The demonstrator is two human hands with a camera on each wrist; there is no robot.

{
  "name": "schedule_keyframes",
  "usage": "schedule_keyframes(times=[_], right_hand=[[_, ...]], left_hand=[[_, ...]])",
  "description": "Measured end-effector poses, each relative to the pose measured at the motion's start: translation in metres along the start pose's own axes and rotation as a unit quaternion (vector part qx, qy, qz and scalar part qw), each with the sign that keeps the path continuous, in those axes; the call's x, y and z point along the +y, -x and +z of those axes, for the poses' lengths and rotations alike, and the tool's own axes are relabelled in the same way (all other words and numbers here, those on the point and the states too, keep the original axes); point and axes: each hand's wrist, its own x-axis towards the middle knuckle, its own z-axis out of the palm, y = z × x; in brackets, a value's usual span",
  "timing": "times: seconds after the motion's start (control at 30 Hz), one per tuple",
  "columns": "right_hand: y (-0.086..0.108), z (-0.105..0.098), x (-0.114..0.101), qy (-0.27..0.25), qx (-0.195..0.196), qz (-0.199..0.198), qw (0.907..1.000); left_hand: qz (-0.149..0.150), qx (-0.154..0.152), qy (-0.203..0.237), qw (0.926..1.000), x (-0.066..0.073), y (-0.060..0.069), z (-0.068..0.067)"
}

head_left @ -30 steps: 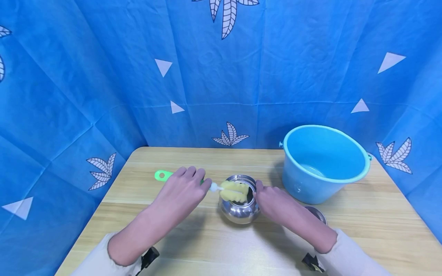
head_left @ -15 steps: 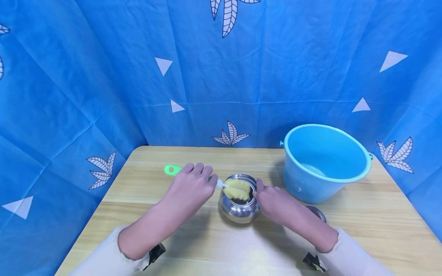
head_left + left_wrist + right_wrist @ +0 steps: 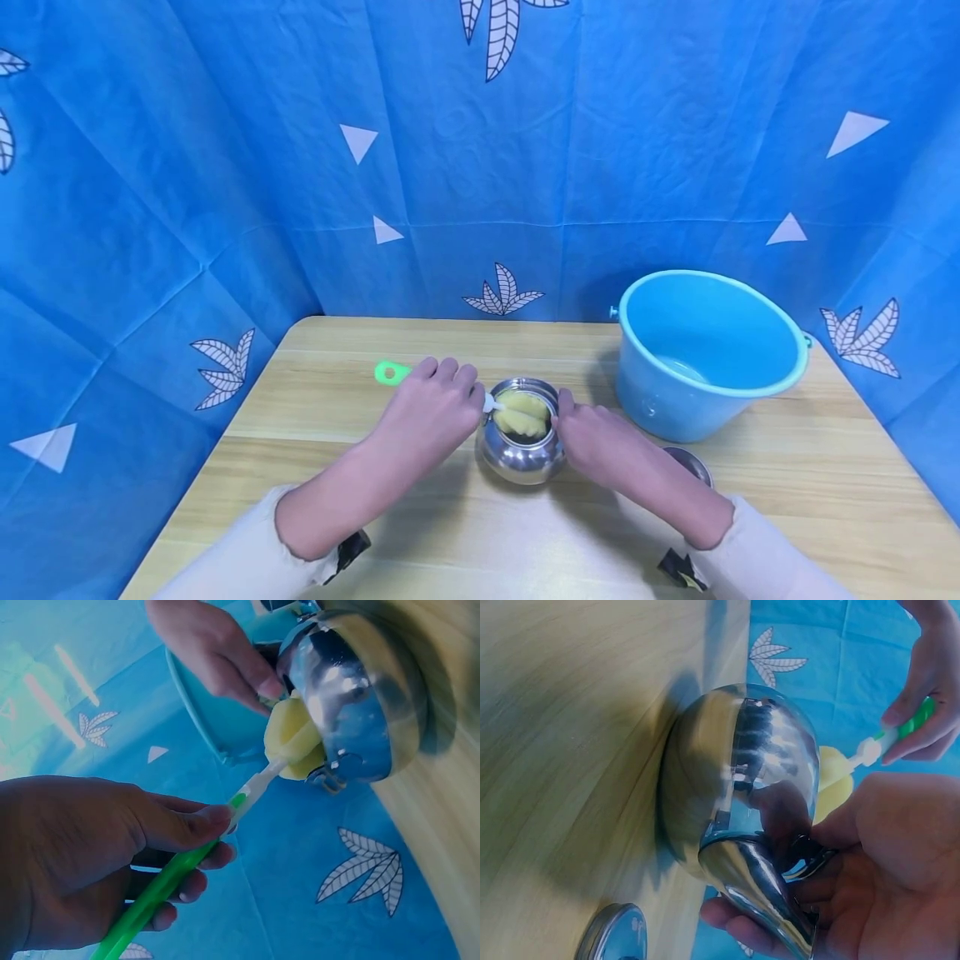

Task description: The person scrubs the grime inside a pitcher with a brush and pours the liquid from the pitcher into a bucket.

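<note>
A sponge brush with a green handle [image 3: 161,889], white neck and yellow sponge head [image 3: 522,414] is pinched in my left hand [image 3: 429,408] between thumb and fingers. Its sponge sits in the mouth of a shiny steel teapot [image 3: 522,463], partly below the rim. The teapot stands upright on the table. My right hand [image 3: 596,437] holds the pot at its right side, thumb near the rim and fingers around behind the spout [image 3: 761,889]. The inside of the pot is mostly hidden by the sponge.
A light blue bucket [image 3: 675,408] stands at the back right of the wooden table [image 3: 315,400]. A small round steel lid [image 3: 692,465] lies in front of it, partly hidden by the right forearm. A blue patterned cloth [image 3: 465,167] hangs behind the table.
My left hand has moved right, toward the pot, and the sponge has gone deeper into its mouth. The right hand and the teapot have stayed in place.
</note>
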Motion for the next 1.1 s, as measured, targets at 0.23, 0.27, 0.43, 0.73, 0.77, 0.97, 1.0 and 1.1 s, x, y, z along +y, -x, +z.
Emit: schedule_keyframes(times=[0.23,0.27,0.43,0.73,0.77,0.97,1.0,1.1], right_hand=[[0.001,0.0,0.001,0.002,0.005,-0.004,1.0],[0.001,0.0,0.001,-0.001,0.005,-0.004,1.0],[0.001,0.001,0.002,0.0,0.009,-0.013,0.9999],[0.001,0.001,0.001,-0.001,0.007,-0.005,1.0],[0.001,0.001,0.0,-0.002,0.006,-0.005,1.0],[0.002,0.001,0.0,0.006,0.01,-0.008,0.9999],[0.001,0.001,0.0,0.007,0.011,-0.008,0.9999],[0.001,0.002,0.0,0.013,0.015,-0.012,0.9997]], left_hand=[[0.0,0.039,-0.022,0.999,0.012,-0.007,0.013],[-0.001,0.039,-0.024,0.9989,0.013,-0.008,0.013],[-0.003,0.024,-0.033,0.9992,0.016,-0.012,0.014],[-0.026,0.006,-0.023,0.9994,0.017,-0.013,0.016],[-0.028,0.007,-0.025,0.9993,0.017,-0.013,0.016],[-0.031,0.013,-0.03,0.999,0.019,-0.014,0.021],[-0.029,0.013,-0.031,0.999,0.019,-0.014,0.022],[-0.02,0.014,-0.037,0.999,0.019,-0.015,0.024]])
